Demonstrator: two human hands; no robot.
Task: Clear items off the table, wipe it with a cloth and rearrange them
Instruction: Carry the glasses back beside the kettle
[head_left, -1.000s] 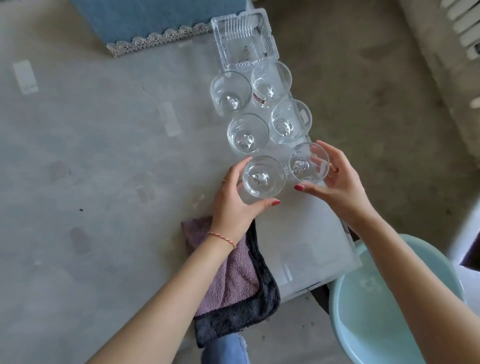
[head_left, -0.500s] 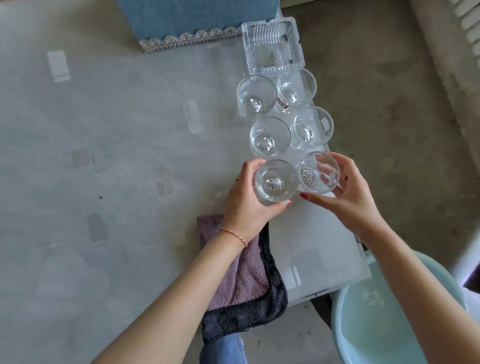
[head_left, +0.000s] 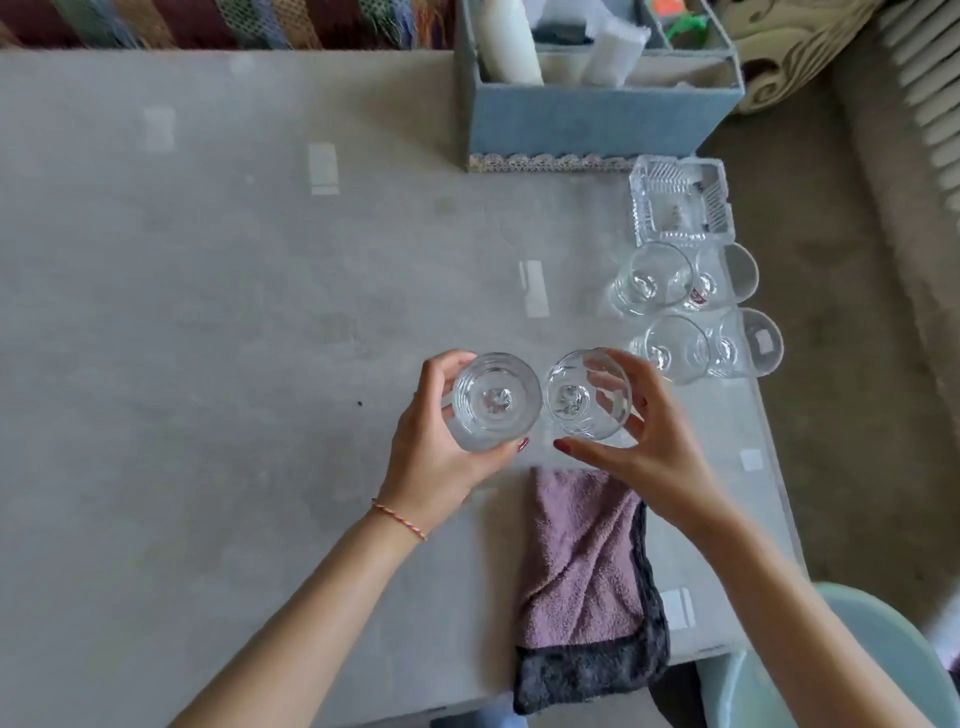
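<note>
My left hand (head_left: 441, 457) grips a clear drinking glass (head_left: 493, 402) from its left side, above the grey table (head_left: 208, 364). Right beside it, my right hand (head_left: 644, 452) grips a second clear glass (head_left: 584, 400) with the thumb below and the fingers behind it. The two glasses almost touch. Several more clear glasses (head_left: 670, 312) stand in two rows at the table's right edge. A purple and dark grey cloth (head_left: 587, 582) lies on the near edge, hanging over it, just below my hands.
A clear ribbed glass dish (head_left: 678, 200) sits behind the glasses. A blue fabric box (head_left: 592, 119) with bottles and tissues stands at the far edge. A pale green basin (head_left: 852, 670) is below the table's near right corner. Carpeted floor lies to the right.
Both hands have lifted their glasses away from the rows and carried them left toward the table's middle. The camera has tilted up, bringing the blue box into view.
</note>
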